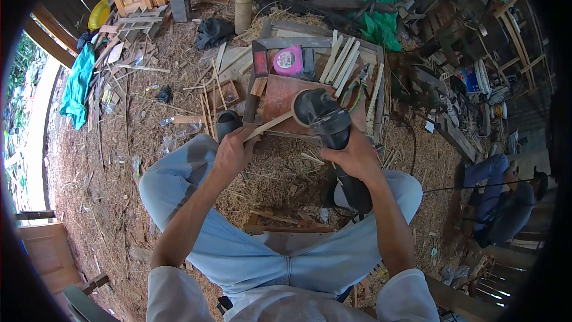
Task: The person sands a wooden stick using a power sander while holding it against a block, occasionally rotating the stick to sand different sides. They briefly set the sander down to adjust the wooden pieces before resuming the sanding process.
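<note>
My right hand (pixel 356 156) is wrapped round the body of a black angle grinder (pixel 329 120), its round disc (pixel 302 107) turned toward the left. Between the fingers of my left hand (pixel 233 150) is a thin wooden strip (pixel 271 125), slanting up to the right with its far end right at the disc's edge. Under both lies a reddish-brown board (pixel 279 92) on a low wooden frame. Behind the disc, a pink tape measure (pixel 288 60) rests on the frame, and several pale wooden strips (pixel 341 62) lie to its right.
Wood shavings and scraps cover the ground (pixel 137 161). A cord (pixel 413 143) runs along the right side. Another person (pixel 506 203) sits at the far right. A bamboo post (pixel 244 0) stands at the back, near a black plastic bag (pixel 213 33). Green cloth (pixel 77 86) hangs at left.
</note>
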### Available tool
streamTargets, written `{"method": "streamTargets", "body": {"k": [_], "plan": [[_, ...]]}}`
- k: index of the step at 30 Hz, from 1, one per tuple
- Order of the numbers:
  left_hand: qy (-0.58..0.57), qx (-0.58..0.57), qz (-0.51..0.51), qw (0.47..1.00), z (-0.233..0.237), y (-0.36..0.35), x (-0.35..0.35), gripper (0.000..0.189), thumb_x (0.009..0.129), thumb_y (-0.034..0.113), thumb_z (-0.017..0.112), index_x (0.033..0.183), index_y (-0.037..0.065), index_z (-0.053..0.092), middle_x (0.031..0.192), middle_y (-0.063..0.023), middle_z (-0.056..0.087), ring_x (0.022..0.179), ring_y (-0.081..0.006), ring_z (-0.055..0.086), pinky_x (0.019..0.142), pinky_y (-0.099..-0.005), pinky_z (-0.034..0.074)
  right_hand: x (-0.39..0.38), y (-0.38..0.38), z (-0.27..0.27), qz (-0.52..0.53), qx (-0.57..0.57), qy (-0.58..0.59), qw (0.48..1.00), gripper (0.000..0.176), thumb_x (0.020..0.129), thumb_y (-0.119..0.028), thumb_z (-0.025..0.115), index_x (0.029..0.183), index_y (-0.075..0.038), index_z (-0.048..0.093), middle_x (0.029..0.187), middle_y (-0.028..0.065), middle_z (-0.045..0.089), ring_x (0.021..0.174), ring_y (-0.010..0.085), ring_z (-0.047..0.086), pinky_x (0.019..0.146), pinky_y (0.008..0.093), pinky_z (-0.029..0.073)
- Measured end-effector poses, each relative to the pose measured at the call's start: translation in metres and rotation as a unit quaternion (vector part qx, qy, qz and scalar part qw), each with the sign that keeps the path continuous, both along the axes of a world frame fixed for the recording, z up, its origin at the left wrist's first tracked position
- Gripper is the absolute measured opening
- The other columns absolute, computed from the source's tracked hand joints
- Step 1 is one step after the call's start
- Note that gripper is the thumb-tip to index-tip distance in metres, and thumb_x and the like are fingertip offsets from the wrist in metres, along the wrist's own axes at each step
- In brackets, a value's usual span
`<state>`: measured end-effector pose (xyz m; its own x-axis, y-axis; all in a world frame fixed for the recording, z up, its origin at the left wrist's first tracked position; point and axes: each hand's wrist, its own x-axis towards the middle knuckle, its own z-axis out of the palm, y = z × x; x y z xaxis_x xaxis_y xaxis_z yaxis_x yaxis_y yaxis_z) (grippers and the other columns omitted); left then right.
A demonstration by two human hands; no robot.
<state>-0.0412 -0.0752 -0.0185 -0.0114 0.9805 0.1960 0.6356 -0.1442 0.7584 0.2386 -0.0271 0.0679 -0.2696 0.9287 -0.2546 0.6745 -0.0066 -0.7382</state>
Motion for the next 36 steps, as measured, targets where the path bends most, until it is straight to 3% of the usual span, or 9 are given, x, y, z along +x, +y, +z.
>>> {"method": "streamTargets", "body": {"k": [2, 12, 14, 17, 21, 23, 26, 29, 36], "plan": [[-0.009, -0.007, 0.001, 1.000, 0.000, -0.001, 0.001, 0.022, 0.083, 0.000, 0.064, 0.105, 0.001, 0.064, 0.095, -0.0209, 0.066, 0.087, -0.0431, 0.063, 0.069, -0.0451, 0.051, 0.005, 0.002, 0.005, -0.022, 0.001, 0.010, 1.000, 0.070, 0.064, -0.027, 0.078, 0.124, -0.002, 0.052, 0.108, 0.0209, 0.065, 0.099, 0.0379, 0.064, 0.086, 0.0427, 0.049], [0.024, -0.021, -0.003, 0.999, 0.006, -0.011, -0.009, 0.023, 0.086, 0.003, 0.064, 0.109, 0.002, 0.065, 0.096, -0.0220, 0.066, 0.085, -0.0430, 0.063, 0.069, -0.0457, 0.051, 0.025, 0.013, -0.002, -0.071, -0.004, -0.014, 0.997, 0.064, 0.064, -0.026, 0.078, 0.119, -0.003, 0.056, 0.108, 0.0182, 0.065, 0.100, 0.0344, 0.064, 0.087, 0.0417, 0.048], [0.016, 0.019, -0.002, 1.000, -0.003, -0.011, -0.019, 0.024, 0.090, 0.008, 0.063, 0.113, 0.001, 0.062, 0.081, -0.0247, 0.064, 0.074, -0.0453, 0.062, 0.064, -0.0459, 0.048, 0.020, 0.015, 0.003, -0.063, -0.008, -0.005, 0.998, 0.067, 0.064, -0.027, 0.078, 0.122, -0.003, 0.054, 0.109, 0.0182, 0.065, 0.100, 0.0346, 0.064, 0.087, 0.0414, 0.049], [0.068, -0.072, -0.001, 0.995, 0.002, -0.012, -0.016, 0.024, 0.094, 0.013, 0.058, 0.116, 0.003, 0.058, 0.077, -0.0260, 0.062, 0.071, -0.0470, 0.060, 0.063, -0.0488, 0.047, 0.013, 0.008, 0.016, -0.043, -0.005, 0.002, 0.999, 0.071, 0.064, -0.029, 0.079, 0.125, -0.003, 0.052, 0.108, 0.0191, 0.065, 0.099, 0.0363, 0.064, 0.087, 0.0413, 0.049], [0.064, -0.071, -0.054, 0.994, 0.013, 0.000, -0.006, 0.021, 0.095, 0.013, 0.053, 0.114, 0.003, 0.055, 0.076, -0.0277, 0.061, 0.072, -0.0479, 0.059, 0.064, -0.0515, 0.046, 0.001, -0.001, 0.018, -0.022, 0.011, 0.025, 0.999, 0.073, 0.064, -0.029, 0.079, 0.127, -0.003, 0.051, 0.108, 0.0212, 0.065, 0.099, 0.0387, 0.064, 0.087, 0.0423, 0.049], [0.089, -0.052, -0.045, 0.994, 0.017, 0.003, -0.003, 0.012, 0.090, 0.009, 0.057, 0.100, 0.004, 0.054, 0.081, -0.0211, 0.066, 0.076, -0.0442, 0.063, 0.063, -0.0526, 0.049, -0.003, -0.002, 0.011, 0.015, 0.018, 0.010, 1.000, 0.073, 0.065, -0.029, 0.079, 0.126, -0.001, 0.050, 0.107, 0.0235, 0.065, 0.100, 0.0404, 0.064, 0.087, 0.0438, 0.049], [0.117, -0.055, -0.043, 0.991, 0.014, 0.005, -0.006, 0.011, 0.087, 0.004, 0.056, 0.097, 0.003, 0.054, 0.082, -0.0206, 0.066, 0.077, -0.0440, 0.063, 0.065, -0.0532, 0.049, -0.010, -0.004, -0.001, 0.046, 0.023, 0.001, 0.999, 0.074, 0.065, -0.029, 0.079, 0.126, 0.001, 0.049, 0.108, 0.0257, 0.065, 0.101, 0.0416, 0.063, 0.087, 0.0452, 0.049], [0.123, -0.051, -0.042, 0.990, 0.014, 0.005, -0.005, 0.015, 0.084, 0.000, 0.055, 0.099, 0.003, 0.053, 0.085, -0.0215, 0.066, 0.079, -0.0435, 0.063, 0.066, -0.0532, 0.049, -0.023, -0.008, 0.013, 0.040, -0.032, -0.023, 0.998, 0.073, 0.065, -0.023, 0.080, 0.128, -0.001, 0.050, 0.116, 0.0197, 0.063, 0.107, 0.0347, 0.061, 0.093, 0.0393, 0.046], [0.131, -0.051, -0.055, 0.989, 0.002, 0.007, -0.009, 0.021, 0.080, -0.002, 0.053, 0.101, 0.003, 0.052, 0.087, -0.0230, 0.064, 0.080, -0.0438, 0.063, 0.067, -0.0529, 0.050, -0.023, -0.008, 0.011, 0.043, -0.024, -0.033, 0.998, 0.072, 0.064, -0.023, 0.079, 0.127, -0.002, 0.051, 0.111, 0.0202, 0.064, 0.102, 0.0354, 0.063, 0.090, 0.0407, 0.047]]}}
